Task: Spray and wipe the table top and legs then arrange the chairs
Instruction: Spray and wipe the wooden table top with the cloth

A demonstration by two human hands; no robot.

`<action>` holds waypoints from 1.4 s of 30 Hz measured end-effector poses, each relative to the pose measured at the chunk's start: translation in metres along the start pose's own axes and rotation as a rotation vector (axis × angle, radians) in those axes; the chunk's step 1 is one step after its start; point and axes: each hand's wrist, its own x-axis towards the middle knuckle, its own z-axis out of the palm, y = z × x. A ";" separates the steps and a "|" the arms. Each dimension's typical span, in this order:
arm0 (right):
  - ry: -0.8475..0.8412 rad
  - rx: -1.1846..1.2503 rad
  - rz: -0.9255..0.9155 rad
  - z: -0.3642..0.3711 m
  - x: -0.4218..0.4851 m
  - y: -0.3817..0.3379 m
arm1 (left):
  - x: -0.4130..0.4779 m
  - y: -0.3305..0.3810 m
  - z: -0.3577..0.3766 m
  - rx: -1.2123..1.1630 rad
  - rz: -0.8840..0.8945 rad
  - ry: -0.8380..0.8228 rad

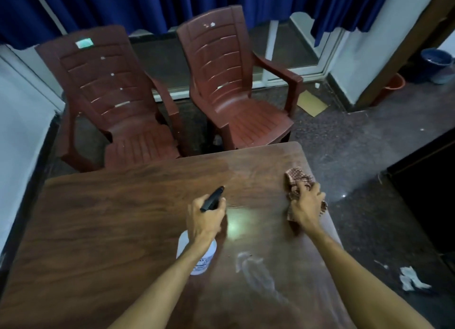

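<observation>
A dark wooden table top fills the lower view. My left hand grips the black trigger head of a white spray bottle held above the table's middle, nozzle pointing away from me. My right hand grips a brown checked cloth and presses it on the table near its right edge. A whitish smear lies on the near right part of the top. Two maroon plastic armchairs stand beyond the table, one at the left, one at the right, both facing me.
Blue curtains hang behind the chairs. A white wall runs along the left. On the floor lie a crumpled white rag and a cardboard piece. Blue and orange buckets stand at the far right. A dark cabinet stands right.
</observation>
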 end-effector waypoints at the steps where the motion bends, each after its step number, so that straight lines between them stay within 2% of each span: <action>1: -0.010 -0.030 -0.064 -0.004 0.004 0.006 | -0.006 0.008 0.016 -0.005 -0.016 -0.021; 3: -0.026 -0.063 -0.222 -0.007 0.012 0.019 | -0.012 0.015 0.040 0.010 -0.010 -0.035; 4: -0.029 -0.048 -0.219 -0.010 0.021 0.025 | -0.013 0.018 0.051 0.018 -0.013 -0.030; 7: 0.040 -0.010 -0.054 -0.013 0.049 0.017 | -0.011 0.024 0.066 0.016 -0.032 0.020; 8: 0.026 -0.021 -0.090 -0.011 0.053 0.008 | -0.010 0.027 0.067 0.020 -0.038 0.037; 11: -0.025 -0.063 -0.381 0.003 0.056 -0.019 | -0.007 0.031 0.064 0.043 -0.035 0.082; 12: -0.028 -0.052 -0.413 0.005 0.063 -0.027 | -0.002 0.030 0.060 0.041 -0.033 0.102; 15: 0.020 -0.002 -0.166 0.011 0.088 -0.054 | 0.007 0.022 0.046 0.031 -0.028 0.164; 16: 0.012 -0.008 -0.182 0.016 0.086 -0.071 | 0.010 0.018 0.041 0.025 -0.032 0.187; 20: -0.171 -0.068 -0.674 0.057 0.043 -0.130 | 0.021 0.011 0.023 0.039 -0.025 0.238; 21: -0.198 -0.072 -0.721 0.060 0.046 -0.137 | 0.023 0.011 0.021 0.037 -0.022 0.239; 22: -0.191 -0.063 -0.688 0.061 0.055 -0.144 | 0.026 0.011 0.019 0.031 -0.019 0.240; 25: -0.089 -0.049 -0.481 0.069 0.075 -0.160 | 0.039 0.006 0.007 0.025 -0.017 0.274; 26: -0.095 -0.050 -0.528 0.075 0.068 -0.169 | 0.043 0.003 0.005 0.029 -0.013 0.282; 29: -0.251 -0.081 -0.860 0.097 0.029 -0.193 | 0.051 0.000 0.002 0.068 0.016 0.303; 30: -0.272 -0.090 -0.910 0.099 0.031 -0.191 | 0.052 0.002 0.002 0.073 0.029 0.300; 32: -0.180 -0.070 -0.810 0.078 0.061 -0.164 | 0.052 0.003 0.004 0.059 0.040 0.272; 36: 0.016 -0.109 -0.300 0.007 0.143 -0.061 | 0.041 0.007 0.008 0.015 0.067 0.257; 37: 0.033 -0.108 -0.229 -0.005 0.149 -0.041 | 0.037 0.008 0.010 0.012 0.069 0.257; 38: 0.026 -0.135 -0.240 -0.011 0.144 -0.032 | 0.034 0.007 0.013 0.012 0.067 0.252; 42: -0.092 -0.153 -0.563 0.004 0.080 -0.014 | 0.011 0.009 0.027 0.026 0.064 0.204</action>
